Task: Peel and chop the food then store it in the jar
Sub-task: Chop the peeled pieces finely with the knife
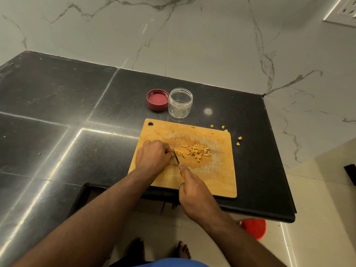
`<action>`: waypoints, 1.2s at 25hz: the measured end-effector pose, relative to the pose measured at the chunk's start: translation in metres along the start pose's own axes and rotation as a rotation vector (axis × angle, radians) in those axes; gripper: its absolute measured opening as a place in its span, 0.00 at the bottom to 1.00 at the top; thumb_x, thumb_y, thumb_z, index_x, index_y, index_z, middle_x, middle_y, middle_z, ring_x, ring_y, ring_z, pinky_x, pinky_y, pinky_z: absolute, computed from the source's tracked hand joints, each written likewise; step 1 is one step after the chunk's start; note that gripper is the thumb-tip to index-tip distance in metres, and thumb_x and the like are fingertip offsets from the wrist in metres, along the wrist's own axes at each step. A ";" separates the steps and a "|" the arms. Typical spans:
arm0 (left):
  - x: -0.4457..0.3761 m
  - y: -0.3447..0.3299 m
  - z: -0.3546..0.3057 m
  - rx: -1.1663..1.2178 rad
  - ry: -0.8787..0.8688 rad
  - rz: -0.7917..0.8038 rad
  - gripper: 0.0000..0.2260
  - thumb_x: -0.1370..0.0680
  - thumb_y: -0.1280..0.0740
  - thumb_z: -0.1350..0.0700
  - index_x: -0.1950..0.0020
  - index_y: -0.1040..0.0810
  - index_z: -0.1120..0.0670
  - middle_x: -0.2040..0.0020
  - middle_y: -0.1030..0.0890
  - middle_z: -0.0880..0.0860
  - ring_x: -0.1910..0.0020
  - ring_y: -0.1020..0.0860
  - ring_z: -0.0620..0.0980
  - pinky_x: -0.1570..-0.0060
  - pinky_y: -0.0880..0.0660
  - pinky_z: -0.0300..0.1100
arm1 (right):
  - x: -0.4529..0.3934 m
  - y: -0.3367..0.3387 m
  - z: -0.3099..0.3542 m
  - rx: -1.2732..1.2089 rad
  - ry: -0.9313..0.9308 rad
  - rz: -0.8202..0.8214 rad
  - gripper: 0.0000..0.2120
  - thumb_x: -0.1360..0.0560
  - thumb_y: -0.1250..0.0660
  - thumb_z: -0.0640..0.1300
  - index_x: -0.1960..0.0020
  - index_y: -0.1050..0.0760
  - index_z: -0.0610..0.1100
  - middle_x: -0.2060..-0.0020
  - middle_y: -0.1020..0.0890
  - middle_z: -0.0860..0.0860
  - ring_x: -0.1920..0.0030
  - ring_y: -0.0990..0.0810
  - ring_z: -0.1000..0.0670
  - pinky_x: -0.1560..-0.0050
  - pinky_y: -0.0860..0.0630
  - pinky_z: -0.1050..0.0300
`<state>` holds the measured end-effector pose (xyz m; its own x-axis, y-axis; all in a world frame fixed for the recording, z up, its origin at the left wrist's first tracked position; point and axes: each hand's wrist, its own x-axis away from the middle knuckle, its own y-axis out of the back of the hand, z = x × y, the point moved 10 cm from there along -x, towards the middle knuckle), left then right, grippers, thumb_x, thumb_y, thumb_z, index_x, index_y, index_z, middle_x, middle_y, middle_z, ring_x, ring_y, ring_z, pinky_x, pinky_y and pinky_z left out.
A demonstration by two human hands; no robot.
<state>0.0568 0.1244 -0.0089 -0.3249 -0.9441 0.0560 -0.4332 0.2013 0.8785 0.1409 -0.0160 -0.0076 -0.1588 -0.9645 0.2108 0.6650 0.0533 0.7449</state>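
head view: chopping well along. right hand (194,191) clasps knife (177,158); left hand (153,156) curled at the blade, hold unclear. chopped pieces (195,150) on cutting board (215,170); jar (180,103) nearly empty, lid (157,99) off.

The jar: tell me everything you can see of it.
The jar is small, round and clear, plastic by the look of it, with a wide threaded mouth. It stands upright and open on the black counter, just beyond the cutting board's far edge. Its red lid lies upturned close on its left. It is almost empty: only a few yellow bits show inside. Neither hand touches it.
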 end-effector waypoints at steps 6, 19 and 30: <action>0.000 0.001 0.000 0.015 -0.001 -0.004 0.07 0.22 0.31 0.48 0.49 0.15 0.46 0.54 0.16 0.44 0.49 0.26 0.48 0.55 0.24 0.46 | 0.029 0.001 -0.007 -0.073 -0.047 0.013 0.25 0.16 0.47 0.44 0.20 0.47 0.52 0.26 0.34 0.54 0.36 0.35 0.63 0.40 0.40 0.73; 0.004 0.002 -0.001 -0.021 -0.009 0.007 0.08 0.22 0.34 0.49 0.51 0.15 0.46 0.54 0.17 0.45 0.49 0.26 0.50 0.54 0.25 0.48 | 0.008 0.002 0.002 -0.016 0.001 -0.036 0.26 0.18 0.48 0.42 0.21 0.46 0.49 0.27 0.32 0.49 0.29 0.33 0.52 0.31 0.34 0.59; -0.003 -0.005 0.007 0.029 0.032 0.012 0.06 0.23 0.32 0.48 0.53 0.15 0.45 0.57 0.17 0.43 0.50 0.25 0.48 0.53 0.23 0.49 | 0.013 -0.004 -0.002 -0.026 -0.020 0.003 0.26 0.17 0.48 0.43 0.21 0.47 0.51 0.28 0.31 0.49 0.33 0.31 0.54 0.35 0.33 0.62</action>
<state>0.0545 0.1278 -0.0170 -0.3038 -0.9492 0.0820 -0.4537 0.2198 0.8636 0.1382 -0.0291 -0.0093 -0.1711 -0.9590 0.2261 0.6845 0.0493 0.7274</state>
